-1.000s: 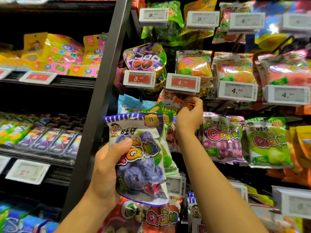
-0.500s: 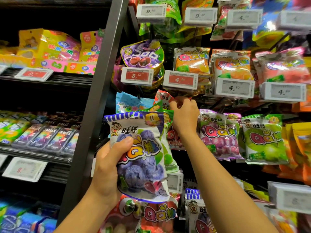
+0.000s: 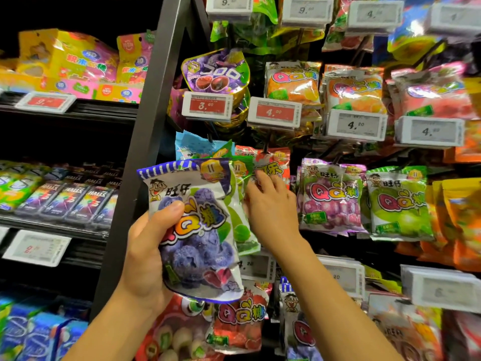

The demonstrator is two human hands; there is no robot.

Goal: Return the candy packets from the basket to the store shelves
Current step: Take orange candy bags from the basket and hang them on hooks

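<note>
The left hand (image 3: 145,259) grips a blueberry candy packet (image 3: 194,230) near the camera, thumb pressed across its front, fingers curled behind, with a green packet (image 3: 240,220) tucked behind it. Just right of it, the right hand (image 3: 270,204) reaches to the red packet (image 3: 273,162) hanging on the shelf, fingers loosely spread and touching its lower edge. Further right hang a grape packet (image 3: 330,196) and a green apple packet (image 3: 400,201).

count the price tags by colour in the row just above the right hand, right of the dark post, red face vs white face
red-faced price tags: 2, the 3.60 tag and the 4.00 tag
white-faced price tags: 2, the 4.20 tag and the far-right tag
total: 4
</note>
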